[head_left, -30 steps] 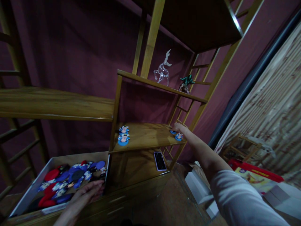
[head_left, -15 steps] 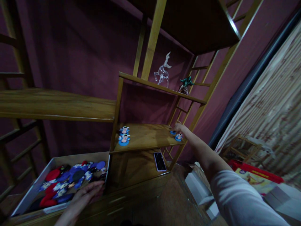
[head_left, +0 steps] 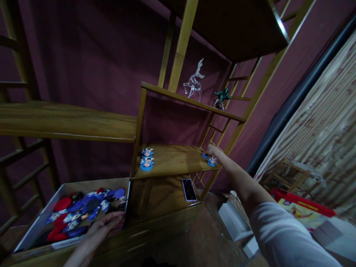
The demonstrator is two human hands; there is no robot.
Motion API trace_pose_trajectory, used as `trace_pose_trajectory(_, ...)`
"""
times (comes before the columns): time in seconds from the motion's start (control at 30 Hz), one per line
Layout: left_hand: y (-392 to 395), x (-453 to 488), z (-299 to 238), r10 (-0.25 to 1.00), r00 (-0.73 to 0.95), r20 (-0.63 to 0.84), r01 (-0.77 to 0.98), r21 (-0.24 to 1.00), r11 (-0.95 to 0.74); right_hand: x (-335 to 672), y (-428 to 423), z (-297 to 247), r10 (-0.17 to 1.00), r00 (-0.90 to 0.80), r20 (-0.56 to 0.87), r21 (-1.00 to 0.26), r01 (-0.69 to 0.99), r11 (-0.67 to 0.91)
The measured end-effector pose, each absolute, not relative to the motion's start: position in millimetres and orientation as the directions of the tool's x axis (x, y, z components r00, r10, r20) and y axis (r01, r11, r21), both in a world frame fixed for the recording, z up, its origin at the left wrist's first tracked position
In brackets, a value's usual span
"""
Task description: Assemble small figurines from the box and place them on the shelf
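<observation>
My right hand [head_left: 213, 150] reaches out to the right end of the wooden middle shelf [head_left: 174, 163]. Its fingers rest on or beside two small blue character discs [head_left: 210, 160]; their grip is hidden from here. Two more blue discs [head_left: 146, 158] lie at the shelf's left end. My left hand [head_left: 104, 225] lies flat with fingers stretched on the near rim of a shallow box [head_left: 36, 228]. That box holds several red and blue discs [head_left: 78, 213].
A phone [head_left: 189, 190] lies on the lower shelf. A glass deer [head_left: 194, 82] and a green figurine [head_left: 221, 98] stand on the upper shelf. White boxes [head_left: 233, 222] and a red-edged box [head_left: 303, 207] sit on the floor at right, beside a curtain.
Almost nothing has changed. The view has shifted slightly, and both hands stay where they were.
</observation>
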State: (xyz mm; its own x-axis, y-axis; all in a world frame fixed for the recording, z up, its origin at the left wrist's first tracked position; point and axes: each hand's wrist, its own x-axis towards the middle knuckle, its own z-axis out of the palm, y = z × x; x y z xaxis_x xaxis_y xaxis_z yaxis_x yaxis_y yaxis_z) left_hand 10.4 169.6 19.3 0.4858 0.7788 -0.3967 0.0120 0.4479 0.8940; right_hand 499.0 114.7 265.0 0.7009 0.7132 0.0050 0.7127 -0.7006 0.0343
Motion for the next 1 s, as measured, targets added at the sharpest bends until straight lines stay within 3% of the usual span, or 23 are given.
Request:
trace_pose_trajectory(0.33, 169.1, 12.2, 20.1, 0.782, 0.487, -0.389, 0.028, 0.902, 0.431, 499.8, 115.1, 262.9, 0.736, 0.676, -0.012, 0.04, 0.736, -0.676)
trace_pose_trajectory(0.7, 162.8, 19.6, 25.4, 0.795, 0.513, -0.324, 0.055, 0.936, 0.346, 499.9, 109.1, 281.4, 0.729, 0.683, -0.05, -0.065, 0.726, -0.684)
trace_pose_trajectory(0.87, 158.7, 18.5, 27.9, 0.799, 0.498, -0.336, 0.034, 0.929, 0.369, 489.7, 92.4, 313.2, 0.764, 0.644, 0.041, -0.153, 0.759, -0.633)
trace_pose_trajectory(1.0, 162.0, 10.3, 26.5, 0.796, 0.481, -0.369, 0.053, 0.918, 0.394, 462.5, 57.1, 317.8, 0.791, 0.572, 0.218, -0.343, 0.804, -0.486)
